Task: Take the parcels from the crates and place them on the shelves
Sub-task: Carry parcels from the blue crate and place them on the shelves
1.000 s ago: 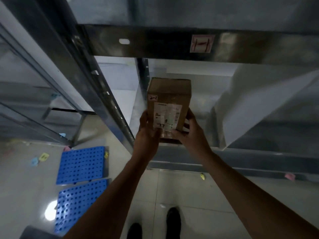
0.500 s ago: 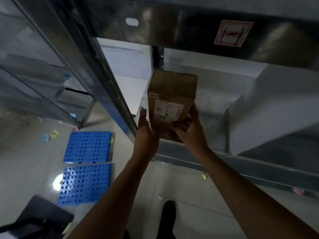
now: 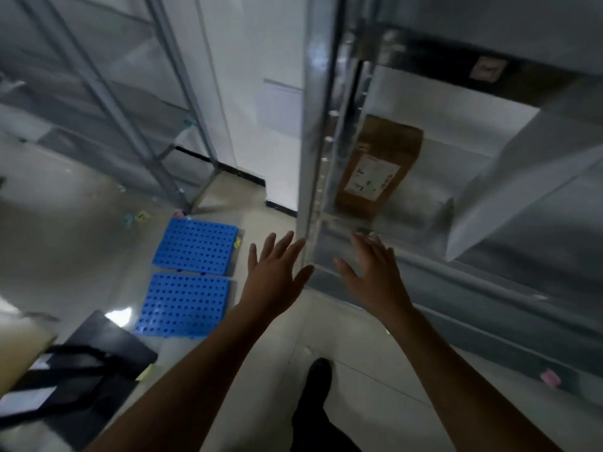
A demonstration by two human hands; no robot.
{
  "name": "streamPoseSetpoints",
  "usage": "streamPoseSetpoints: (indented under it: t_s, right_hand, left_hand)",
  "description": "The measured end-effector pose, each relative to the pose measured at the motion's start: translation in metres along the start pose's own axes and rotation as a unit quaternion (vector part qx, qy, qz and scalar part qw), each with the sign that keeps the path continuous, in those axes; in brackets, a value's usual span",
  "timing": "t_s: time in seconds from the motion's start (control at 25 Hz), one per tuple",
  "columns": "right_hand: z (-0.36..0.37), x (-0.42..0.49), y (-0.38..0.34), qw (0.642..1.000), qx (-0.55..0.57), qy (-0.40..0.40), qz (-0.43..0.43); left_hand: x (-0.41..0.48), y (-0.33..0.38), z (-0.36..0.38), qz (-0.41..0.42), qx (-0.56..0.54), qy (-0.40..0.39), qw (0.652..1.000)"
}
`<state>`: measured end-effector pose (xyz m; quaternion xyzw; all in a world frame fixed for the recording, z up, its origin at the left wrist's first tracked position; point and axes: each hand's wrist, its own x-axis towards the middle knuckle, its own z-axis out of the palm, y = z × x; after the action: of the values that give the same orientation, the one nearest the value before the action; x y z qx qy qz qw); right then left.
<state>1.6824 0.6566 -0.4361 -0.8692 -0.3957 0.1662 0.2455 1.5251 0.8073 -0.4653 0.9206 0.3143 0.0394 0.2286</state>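
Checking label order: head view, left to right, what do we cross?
Blue perforated plastic floor panels → left hand → right hand → large white slanted parcel on the shelf. Brown cardboard box omitted: it sits directly above the right hand.

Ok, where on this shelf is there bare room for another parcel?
Bare shelf lies between the brown box and the big white parcel. Left of the box is crowded: it stands by the upright post.

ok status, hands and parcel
Left hand open, right hand open, both empty. Brown parcel upright on shelf, hands clear of it. Nothing in the way.
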Motion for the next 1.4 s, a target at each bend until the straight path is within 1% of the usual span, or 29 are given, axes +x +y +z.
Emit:
streamPoseSetpoints:
  t_s: [0.2, 0.4, 0.48, 0.64, 0.76, 0.84, 0.92, 0.96, 1.04, 1.12, 1.28, 1.4]
  right_hand:
    - [0.068, -0.064, -0.123, 0.99, -0.037, -0.06, -0.118]
    - [0.149, -0.125, -0.251, 0.96, -0.049, -0.119, -0.25]
    - [0.18, -0.155, -0.307, 0.938, -0.033, -0.15, -0.31]
    - [0.228, -0.206, -0.407, 0.887, -0.014, -0.213, -0.409]
    - [0.256, -0.23, -0.473, 0.85, -0.001, -0.243, -0.467]
    - [0.276, -0.239, -0.517, 0.824, 0.009, -0.248, -0.51]
    - [0.299, -0.242, -0.559, 0.798, 0.013, -0.258, -0.544]
    - [0.31, -0.242, -0.578, 0.787, 0.016, -0.26, -0.559]
    - [0.337, -0.236, -0.615, 0.766, 0.024, -0.266, -0.585]
    - [0.364, -0.229, -0.651, 0.749, 0.025, -0.287, -0.597]
    - [0.416, -0.214, -0.703, 0.713, 0.001, -0.346, -0.61]
    - [0.445, -0.206, -0.726, 0.698, -0.043, -0.369, -0.612]
  left_hand:
    - [-0.14, -0.086, -0.067, -0.114, 0.003, 0.078, 0.99]
    - [-0.296, -0.175, -0.119, -0.234, -0.005, 0.176, 0.956]
    - [-0.358, -0.206, -0.139, -0.284, -0.003, 0.226, 0.932]
    - [-0.457, -0.255, -0.166, -0.378, -0.03, 0.311, 0.871]
    - [-0.509, -0.286, -0.182, -0.43, -0.043, 0.369, 0.822]
    - [-0.534, -0.31, -0.196, -0.457, -0.039, 0.404, 0.791]
    - [-0.554, -0.338, -0.212, -0.482, -0.033, 0.421, 0.768]
    - [-0.563, -0.352, -0.223, -0.491, -0.03, 0.422, 0.761]
    - [-0.581, -0.386, -0.246, -0.499, -0.012, 0.42, 0.758]
    - [-0.6, -0.422, -0.274, -0.496, 0.001, 0.402, 0.769]
    - [-0.622, -0.485, -0.316, -0.496, 0.004, 0.293, 0.817]
    - [-0.625, -0.514, -0.323, -0.49, -0.003, 0.233, 0.84]
